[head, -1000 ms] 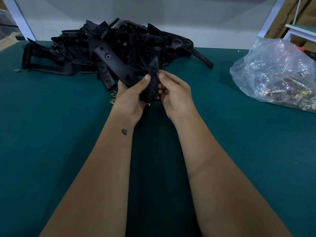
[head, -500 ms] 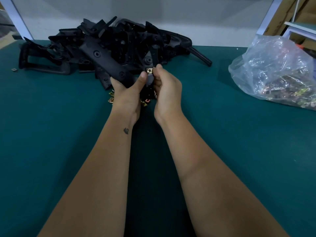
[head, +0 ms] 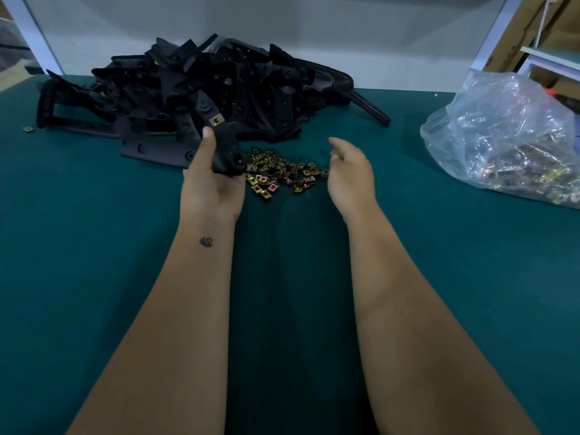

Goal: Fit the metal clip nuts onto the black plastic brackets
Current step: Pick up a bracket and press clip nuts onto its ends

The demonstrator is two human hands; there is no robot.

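Note:
My left hand (head: pixel 209 180) grips a black plastic bracket (head: pixel 223 142), thumb along its left side. A brass-coloured clip nut (head: pixel 215 121) sits fitted on the bracket's upper part. My right hand (head: pixel 350 171) hovers apart from the bracket with loosely bent fingers and holds nothing. Between and just beyond the two hands, a loose heap of metal clip nuts (head: pixel 281 173) lies on the green table (head: pixel 94 246). A big pile of black brackets (head: pixel 194 89) fills the back of the table.
A clear plastic bag of more clip nuts (head: pixel 508 139) lies at the right edge. One stray clip nut (head: pixel 28 129) sits at far left. A white wall panel (head: pixel 282 29) closes the table's back; cardboard and a shelf stand beyond the right corner.
My right hand has let go of the bracket and moved off to the right. The left hand still holds the bracket, with the clip nut on it. The nut heap has come into view.

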